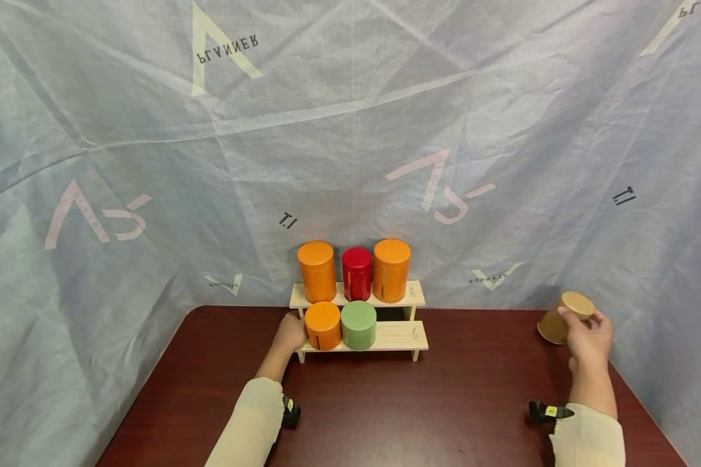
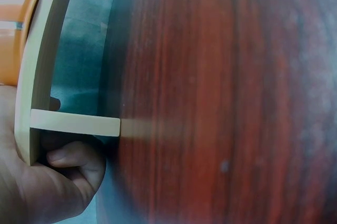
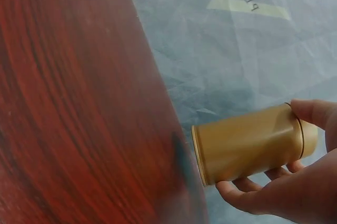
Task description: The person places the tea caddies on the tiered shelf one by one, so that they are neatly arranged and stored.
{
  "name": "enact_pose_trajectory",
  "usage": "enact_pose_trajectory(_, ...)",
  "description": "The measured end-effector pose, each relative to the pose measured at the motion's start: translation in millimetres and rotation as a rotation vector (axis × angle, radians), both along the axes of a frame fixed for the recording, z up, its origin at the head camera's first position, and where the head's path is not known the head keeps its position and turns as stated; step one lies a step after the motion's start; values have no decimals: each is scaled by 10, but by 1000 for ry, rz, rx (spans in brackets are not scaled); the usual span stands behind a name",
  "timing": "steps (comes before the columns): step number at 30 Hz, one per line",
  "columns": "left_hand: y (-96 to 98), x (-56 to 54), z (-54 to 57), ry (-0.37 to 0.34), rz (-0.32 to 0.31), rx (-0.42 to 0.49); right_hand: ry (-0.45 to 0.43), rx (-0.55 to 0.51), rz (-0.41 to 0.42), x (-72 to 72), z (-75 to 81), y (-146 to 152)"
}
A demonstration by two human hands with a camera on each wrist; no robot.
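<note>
My right hand [image 1: 590, 340] grips a gold tin canister [image 1: 565, 318] near its lidded end, thumb on one side and fingers on the other. In the head view the canister leans, its base by the table's back right; the right wrist view shows its base [image 3: 199, 155] close to the table edge. At the left end of a two-step wooden rack [image 1: 400, 334], my left hand [image 1: 290, 334] holds the lower step's end, fingers curled about the board [image 2: 39, 71]. An orange tin [image 1: 323, 327] and a green tin [image 1: 359, 326] stand on that step.
On the upper step stand a tall orange tin [image 1: 317, 272], a red tin [image 1: 357, 275] and another tall orange tin [image 1: 392, 272]. The dark red wooden table [image 1: 432, 408] reaches back to a hanging grey cloth [image 1: 350, 162], which also flanks both sides.
</note>
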State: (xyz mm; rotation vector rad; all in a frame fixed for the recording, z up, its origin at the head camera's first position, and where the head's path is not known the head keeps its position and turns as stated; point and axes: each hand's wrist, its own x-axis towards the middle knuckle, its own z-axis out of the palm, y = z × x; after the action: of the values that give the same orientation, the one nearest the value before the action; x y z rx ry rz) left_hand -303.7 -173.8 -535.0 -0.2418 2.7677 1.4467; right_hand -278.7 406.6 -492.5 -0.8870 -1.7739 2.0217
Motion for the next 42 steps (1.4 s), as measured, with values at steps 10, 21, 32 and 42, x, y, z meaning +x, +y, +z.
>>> enact_pose_trajectory(10,8,13,-6,20,0,34,17,52,99,67,117,-42)
enact_pose_trajectory(21,3,5,-18,-12,5,32,58,104,183,130,172,-117)
enact_pose_trajectory(32,-14,-28,-16,-21,-1,7,56,104,197,124,239,-162)
enact_pose_trajectory(42,-14,-24,-23,-23,-2,7,93,106,207,122,217,-189)
